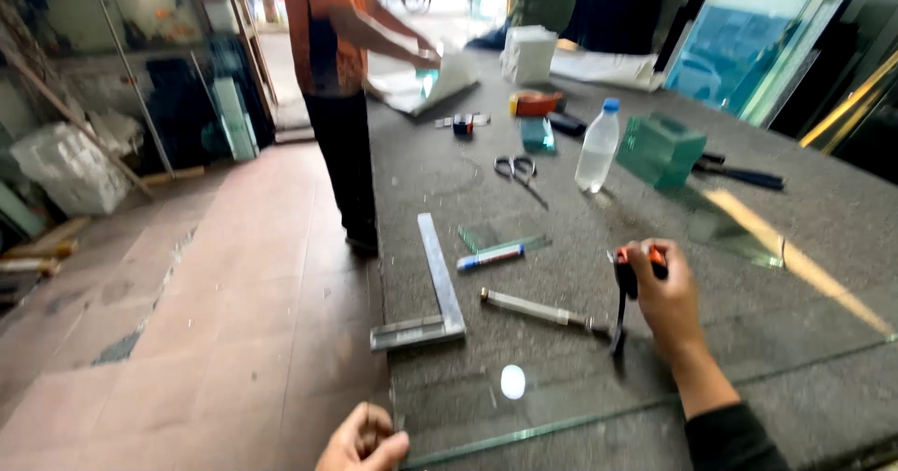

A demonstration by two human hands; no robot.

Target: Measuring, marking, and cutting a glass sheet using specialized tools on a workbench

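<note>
At the right of centre, the right hand (669, 298) has its grip clamped on black pliers with orange handles (625, 289), their tip down on the glass sheet (748, 387) lying across the lower part of the grey tabletop (842, 218). The left hand (363, 441), at the bottom edge, pinches the sheet's near corner. A glass cutter (538, 308), marker (490, 258) and metal square (438, 293) lie to the left of the pliers.

Beyond the right hand (666, 298): one water bottle (597, 145), one pair of scissors (517, 167), one marker (490, 258), one steel square (432, 295), one glass cutter (538, 308), two people.
</note>
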